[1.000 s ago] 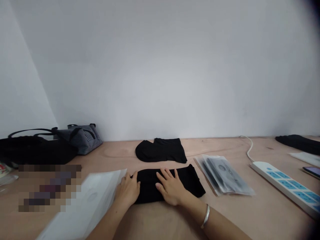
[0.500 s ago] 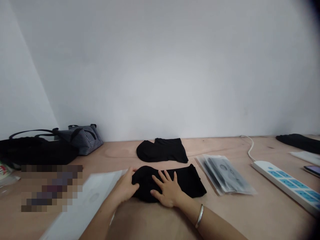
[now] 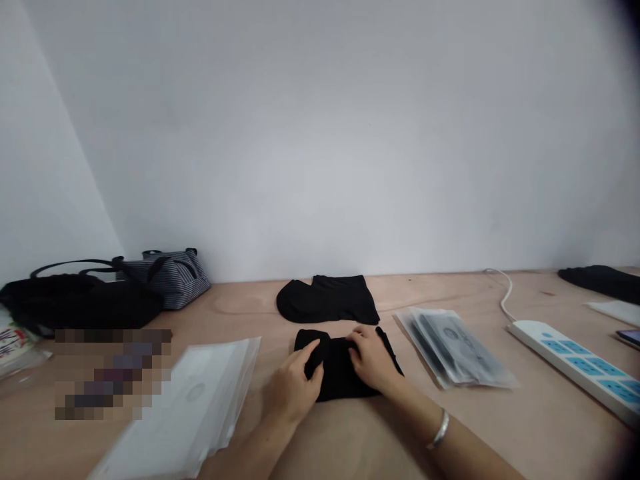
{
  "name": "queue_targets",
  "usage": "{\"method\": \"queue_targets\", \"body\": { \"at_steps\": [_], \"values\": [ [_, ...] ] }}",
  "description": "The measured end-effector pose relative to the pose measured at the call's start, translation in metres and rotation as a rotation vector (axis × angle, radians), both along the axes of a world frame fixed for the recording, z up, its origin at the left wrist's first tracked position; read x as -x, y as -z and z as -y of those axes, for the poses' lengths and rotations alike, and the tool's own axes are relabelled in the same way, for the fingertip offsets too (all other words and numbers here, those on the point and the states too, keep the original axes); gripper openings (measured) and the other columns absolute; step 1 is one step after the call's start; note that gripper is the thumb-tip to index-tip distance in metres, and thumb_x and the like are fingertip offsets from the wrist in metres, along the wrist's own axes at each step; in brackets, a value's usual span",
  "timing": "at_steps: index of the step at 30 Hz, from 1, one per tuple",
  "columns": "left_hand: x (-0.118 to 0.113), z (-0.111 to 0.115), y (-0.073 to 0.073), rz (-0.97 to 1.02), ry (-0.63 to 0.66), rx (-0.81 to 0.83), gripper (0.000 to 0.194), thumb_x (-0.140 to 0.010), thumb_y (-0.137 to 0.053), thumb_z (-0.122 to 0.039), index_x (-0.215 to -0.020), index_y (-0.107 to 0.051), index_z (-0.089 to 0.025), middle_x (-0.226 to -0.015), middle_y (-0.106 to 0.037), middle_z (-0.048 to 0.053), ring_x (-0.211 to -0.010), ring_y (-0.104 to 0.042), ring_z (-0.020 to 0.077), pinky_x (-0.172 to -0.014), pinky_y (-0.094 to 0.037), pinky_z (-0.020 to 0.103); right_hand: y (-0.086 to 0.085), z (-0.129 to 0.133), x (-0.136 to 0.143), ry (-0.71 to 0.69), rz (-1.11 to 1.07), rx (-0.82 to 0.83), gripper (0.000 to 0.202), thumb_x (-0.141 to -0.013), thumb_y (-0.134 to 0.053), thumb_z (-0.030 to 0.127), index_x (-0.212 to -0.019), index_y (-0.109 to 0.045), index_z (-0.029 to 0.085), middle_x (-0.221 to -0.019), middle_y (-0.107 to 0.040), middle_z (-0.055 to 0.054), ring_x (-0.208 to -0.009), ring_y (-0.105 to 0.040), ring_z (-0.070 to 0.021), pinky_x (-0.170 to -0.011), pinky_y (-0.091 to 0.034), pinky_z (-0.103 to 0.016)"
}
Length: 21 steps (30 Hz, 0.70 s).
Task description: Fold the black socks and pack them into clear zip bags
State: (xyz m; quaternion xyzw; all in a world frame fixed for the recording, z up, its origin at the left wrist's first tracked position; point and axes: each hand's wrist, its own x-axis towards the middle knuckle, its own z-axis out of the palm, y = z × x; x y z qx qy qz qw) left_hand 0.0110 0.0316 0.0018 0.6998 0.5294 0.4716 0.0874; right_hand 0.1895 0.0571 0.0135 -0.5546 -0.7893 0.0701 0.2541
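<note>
Abutting grey wall (image 3: pixel 350 147): wooden table (image 3: pixel 240 303); left grip (image 3: pixel 293 383) clamped on cloth (image 3: pixel 339 379), right grip (image 3: pixel 373 361) unclear.

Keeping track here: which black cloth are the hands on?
The folded cloth nearest the camera; the cloth by the wall and the one at far right lie farther back, untouched.

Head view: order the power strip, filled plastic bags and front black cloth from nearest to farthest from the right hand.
1. Front black cloth, directly under the right hand.
2. Filled plastic bags, right of the cloth.
3. Power strip, farther right.
</note>
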Motion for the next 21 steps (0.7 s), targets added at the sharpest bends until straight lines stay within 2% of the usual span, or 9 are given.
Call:
{"method": "queue_targets", "body": {
  "at_steps": [2,3,6,9,11,13,16,19,21],
  "values": [
    [-0.005,0.001,-0.002,-0.193,-0.033,-0.035,0.046,-0.077,-0.046,-0.020,-0.122,-0.047,-0.025,-0.092,-0.066,0.004,-0.082,-0.062,0.0217,-0.072,-0.050,0.034,-0.001,0.003,-0.019,0.135,0.017,-0.018,0.029,-0.076,-0.044,0.015,-0.102,-0.056,0.012,-0.110,-0.049,-0.017,-0.107,-0.043,-0.0282,-0.090,-0.032,-0.041],
    [-0.008,0.002,-0.003,-0.297,-0.009,-0.045,0.049,-0.079,-0.043,-0.020,-0.127,-0.041,-0.021,-0.094,-0.066,0.006,-0.085,-0.062,0.0220,-0.075,-0.048,0.035,-0.001,0.005,-0.026,0.210,0.044,-0.016,0.032,-0.074,-0.048,0.017,-0.105,-0.054,0.012,-0.110,-0.049,-0.017,-0.107,-0.042,-0.0306,-0.088,-0.032,-0.044],
    [-0.017,0.005,-0.007,-0.569,0.189,-0.015,0.054,-0.082,-0.044,-0.037,-0.131,-0.036,-0.014,-0.111,-0.061,0.011,-0.108,-0.050,0.0269,-0.096,-0.032,0.047,0.002,0.012,-0.037,0.393,0.146,0.045,0.059,-0.065,-0.061,0.028,-0.119,-0.042,0.015,-0.113,-0.047,-0.017,-0.108,-0.041,-0.0340,-0.081,-0.037,-0.043],
    [-0.020,0.010,-0.009,-0.751,0.332,0.068,0.070,-0.077,-0.038,-0.061,-0.132,-0.033,-0.018,-0.131,-0.043,0.010,-0.124,-0.031,0.0323,-0.102,-0.010,0.057,0.007,0.013,-0.040,0.413,0.148,0.164,0.082,-0.062,-0.065,0.035,-0.131,-0.025,0.013,-0.119,-0.044,-0.020,-0.108,-0.044,-0.0337,-0.078,-0.040,-0.040],
    [-0.020,0.012,-0.011,-0.794,0.373,0.126,0.075,-0.076,-0.032,-0.068,-0.135,-0.027,-0.021,-0.138,-0.033,0.009,-0.127,-0.024,0.0322,-0.101,-0.004,0.058,0.011,0.010,-0.043,0.413,0.101,0.247,0.091,-0.062,-0.065,0.037,-0.134,-0.017,0.008,-0.124,-0.039,-0.025,-0.108,-0.046,-0.0335,-0.079,-0.040,-0.041],
    [-0.019,0.013,-0.011,-0.805,0.389,0.154,0.078,-0.075,-0.029,-0.070,-0.136,-0.023,-0.021,-0.139,-0.030,0.008,-0.128,-0.020,0.0317,-0.102,-0.002,0.058,0.014,0.005,-0.048,0.411,0.057,0.308,0.095,-0.061,-0.066,0.037,-0.134,-0.015,0.005,-0.124,-0.040,-0.026,-0.107,-0.048,-0.0330,-0.081,-0.041,-0.041],
    [-0.015,0.015,-0.011,-0.776,0.339,0.143,0.081,-0.075,-0.029,-0.070,-0.137,-0.020,-0.019,-0.142,-0.023,0.009,-0.130,-0.013,0.0311,-0.102,0.001,0.057,0.012,-0.003,-0.055,0.372,0.023,0.313,0.081,-0.064,-0.063,0.031,-0.131,-0.025,0.009,-0.114,-0.053,-0.019,-0.102,-0.054,-0.0284,-0.080,-0.043,-0.036],
    [-0.001,0.019,-0.006,-0.700,0.143,0.177,0.092,-0.071,-0.035,-0.072,-0.138,-0.013,-0.013,-0.143,-0.013,0.014,-0.130,-0.006,0.0329,-0.102,-0.003,0.056,0.002,-0.008,-0.056,0.353,0.000,0.255,0.060,-0.073,-0.049,0.021,-0.128,-0.030,0.009,-0.105,-0.059,-0.016,-0.100,-0.056,-0.0248,-0.080,-0.042,-0.033],
    [0.012,0.022,0.000,-0.664,0.008,0.248,0.100,-0.067,-0.040,-0.072,-0.138,-0.014,-0.007,-0.142,-0.011,0.018,-0.130,-0.005,0.0351,-0.102,-0.005,0.056,-0.009,-0.008,-0.049,0.358,-0.013,0.216,0.052,-0.077,-0.040,0.017,-0.127,-0.031,0.007,-0.106,-0.058,-0.017,-0.100,-0.055,-0.0251,-0.080,-0.042,-0.033]
  ]
}}
